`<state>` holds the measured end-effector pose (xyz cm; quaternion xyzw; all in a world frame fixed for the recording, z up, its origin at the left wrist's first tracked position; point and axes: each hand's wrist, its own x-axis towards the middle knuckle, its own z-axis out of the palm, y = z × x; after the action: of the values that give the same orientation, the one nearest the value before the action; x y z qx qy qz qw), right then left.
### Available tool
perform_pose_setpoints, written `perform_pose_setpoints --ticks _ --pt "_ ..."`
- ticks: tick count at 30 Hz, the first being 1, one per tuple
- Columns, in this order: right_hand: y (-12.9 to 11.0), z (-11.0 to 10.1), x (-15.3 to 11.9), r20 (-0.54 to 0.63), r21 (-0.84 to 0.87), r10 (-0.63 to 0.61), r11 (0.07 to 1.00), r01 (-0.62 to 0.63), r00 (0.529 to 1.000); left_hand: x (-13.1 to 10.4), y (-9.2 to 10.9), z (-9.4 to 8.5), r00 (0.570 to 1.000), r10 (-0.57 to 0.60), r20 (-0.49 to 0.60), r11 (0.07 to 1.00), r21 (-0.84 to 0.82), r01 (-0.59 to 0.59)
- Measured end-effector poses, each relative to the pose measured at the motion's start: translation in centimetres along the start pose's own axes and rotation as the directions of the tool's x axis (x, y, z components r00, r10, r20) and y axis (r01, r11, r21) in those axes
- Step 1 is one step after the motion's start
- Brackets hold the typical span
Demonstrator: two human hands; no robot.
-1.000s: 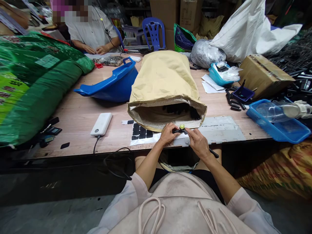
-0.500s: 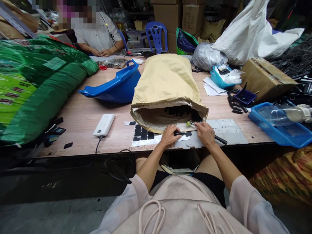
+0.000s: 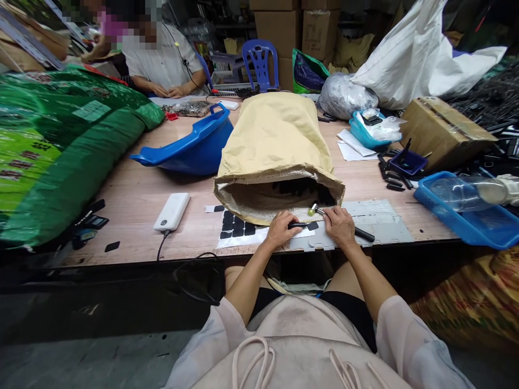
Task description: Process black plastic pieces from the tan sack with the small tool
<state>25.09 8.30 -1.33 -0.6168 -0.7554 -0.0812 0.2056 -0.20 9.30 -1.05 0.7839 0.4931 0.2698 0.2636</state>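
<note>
My right hand (image 3: 339, 228) is closed around a small hammer (image 3: 365, 235) with a black grip, a metal neck and a yellowish head pointing left. In my left hand (image 3: 279, 229) is a slim black rod-like piece (image 3: 298, 225), its right end beside a black rounded patch (image 3: 312, 226). Both hands rest low over the table's front edge, at a grey board (image 3: 381, 216). Just beyond them gapes the mouth of a tan paper sack (image 3: 279, 129) with dark pieces inside. A white sheet with black stickers (image 3: 233, 224) lies left of my left hand, partly under the sack.
A white power bank (image 3: 172, 212) with a cable and a blue basin (image 3: 190, 143) stand left. Green sacks (image 3: 101, 129) fill the far left. On the right are a blue tray (image 3: 466, 216), a cardboard box (image 3: 450, 132) and black parts. Another person (image 3: 162, 59) sits across the table.
The hammer's head has dipped and turned slightly, closer to the sack's lower lip. Both hands keep their grips, and the whole view has shifted a little.
</note>
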Motion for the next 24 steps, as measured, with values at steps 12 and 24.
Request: perform_pose_setpoints --ticks 12,24 --pt "0.1 0.1 0.0 -0.009 -0.003 -0.001 1.0 0.001 1.0 -8.7 4.9 3.1 0.907 0.322 0.27 0.936 -0.234 -0.263" --pt "0.0 -0.1 0.1 -0.024 -0.003 0.0 1.0 0.0 1.0 -9.5 -0.2 11.7 0.563 -0.535 0.629 0.824 0.243 0.512"
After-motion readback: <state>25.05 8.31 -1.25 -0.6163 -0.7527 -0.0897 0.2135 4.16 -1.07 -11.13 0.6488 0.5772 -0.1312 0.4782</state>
